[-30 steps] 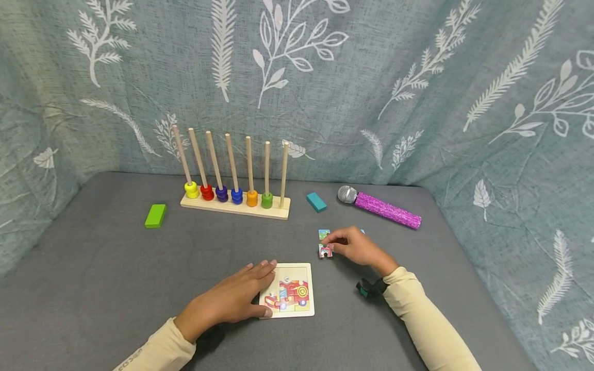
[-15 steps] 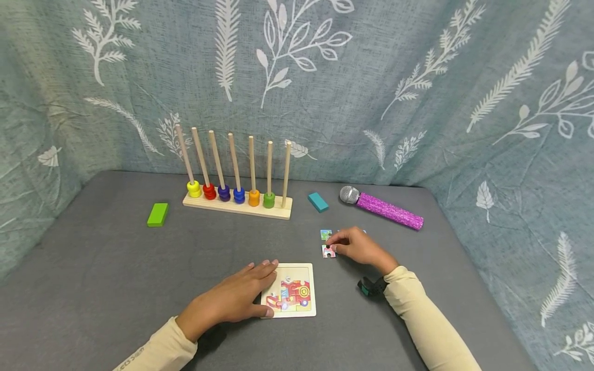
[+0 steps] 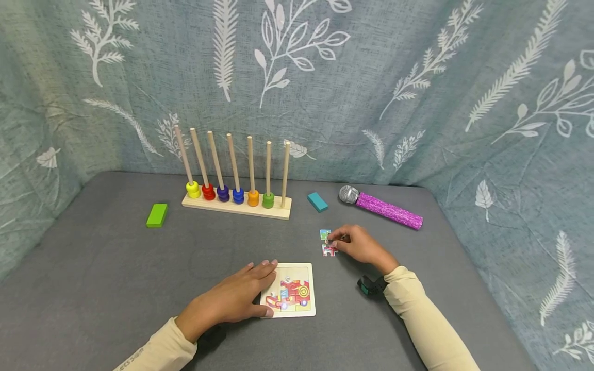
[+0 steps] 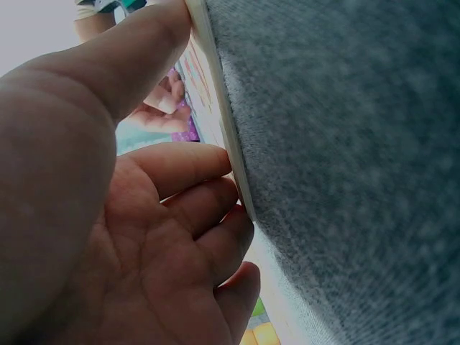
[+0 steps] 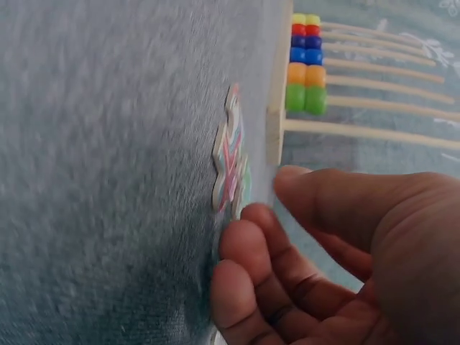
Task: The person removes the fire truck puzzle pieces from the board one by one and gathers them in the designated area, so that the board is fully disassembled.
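Fingers of my left hand [image 3: 236, 296] lie nearly straight along the left side of the puzzle board [image 3: 297, 273], thumb spread wide to its near corner — a light press there should steady it. Farther right on the grey table [image 3: 278, 348] lie the green piece [image 3: 324, 234] and, nearer me, the red piece [image 3: 326, 249], with my right hand [image 3: 359, 246] bent over them, thumb and fingertips narrow, though I can't tell whether they pinch anything. Flat pieces this thin, I judge, come up best by opposite edges — fingertips low, grip gentle.
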Tool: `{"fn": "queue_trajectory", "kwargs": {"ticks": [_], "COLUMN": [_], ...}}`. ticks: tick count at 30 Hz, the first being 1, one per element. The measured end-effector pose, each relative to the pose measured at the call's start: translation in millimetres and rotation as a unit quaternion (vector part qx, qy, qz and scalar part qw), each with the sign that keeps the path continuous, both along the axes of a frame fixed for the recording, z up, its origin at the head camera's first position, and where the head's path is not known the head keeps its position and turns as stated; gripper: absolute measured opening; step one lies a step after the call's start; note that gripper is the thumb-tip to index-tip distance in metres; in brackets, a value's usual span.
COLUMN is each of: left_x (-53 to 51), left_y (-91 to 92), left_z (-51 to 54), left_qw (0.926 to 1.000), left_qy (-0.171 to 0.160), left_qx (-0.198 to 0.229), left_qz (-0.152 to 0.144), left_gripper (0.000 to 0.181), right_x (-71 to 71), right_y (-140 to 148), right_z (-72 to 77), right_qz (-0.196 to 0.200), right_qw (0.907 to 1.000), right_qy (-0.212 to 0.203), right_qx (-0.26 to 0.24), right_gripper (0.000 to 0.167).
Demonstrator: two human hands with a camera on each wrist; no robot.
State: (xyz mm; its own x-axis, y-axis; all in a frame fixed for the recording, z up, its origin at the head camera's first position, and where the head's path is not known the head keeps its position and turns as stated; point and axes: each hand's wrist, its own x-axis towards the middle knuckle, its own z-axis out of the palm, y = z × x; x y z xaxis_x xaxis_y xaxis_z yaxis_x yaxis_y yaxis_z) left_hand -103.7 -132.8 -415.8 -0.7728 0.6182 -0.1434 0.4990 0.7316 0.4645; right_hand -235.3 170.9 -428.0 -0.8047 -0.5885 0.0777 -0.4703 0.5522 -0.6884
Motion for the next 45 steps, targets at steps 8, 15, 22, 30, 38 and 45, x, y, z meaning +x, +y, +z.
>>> {"fn": "queue_trajectory", "kwargs": {"ticks": [8, 15, 22, 30, 38, 45], "left_x": [0.0, 0.0, -0.8, -1.2, -1.5, -1.1], "left_y": [-1.2, -0.8, 1.3, 1.8, 2.9, 4.2], "left_z": [-1.7, -1.2, -1.7, -2.3, -2.9, -1.3], "left_qw": [1.0000, 1.0000, 1.0000, 0.9999, 0.9998, 0.9998], "left_qy": [0.004, -0.004, -0.005, -0.007, -0.014, 0.008], "left_qx": [0.000, 0.000, -0.001, 0.002, 0.006, 0.017], "left_qz": [-0.005, -0.001, 0.001, 0.008, 0.016, -0.009], "left_gripper": [0.078, 0.078, 0.078, 0.077, 0.077, 0.065], "right_x": [14.7, 24.0, 30.1, 37.5, 43.7, 47.6], "right_y": [-14.8, -30.5, -36.7, -48.4, -56.4, -58.6], "right_z": [6.9, 10.0, 9.7, 8.9, 7.1, 6.0], "right_qz": [0.044, 0.074, 0.103, 0.139, 0.144, 0.145], "right_qw": [0.9979, 0.9958, 0.9935, 0.9886, 0.9864, 0.9856], "right_qy": [-0.035, -0.047, -0.040, -0.049, -0.077, -0.087], "right_qx": [-0.031, -0.026, -0.027, -0.027, -0.018, -0.009], "right_gripper": [0.016, 0.017, 0.016, 0.017, 0.019, 0.019]}}
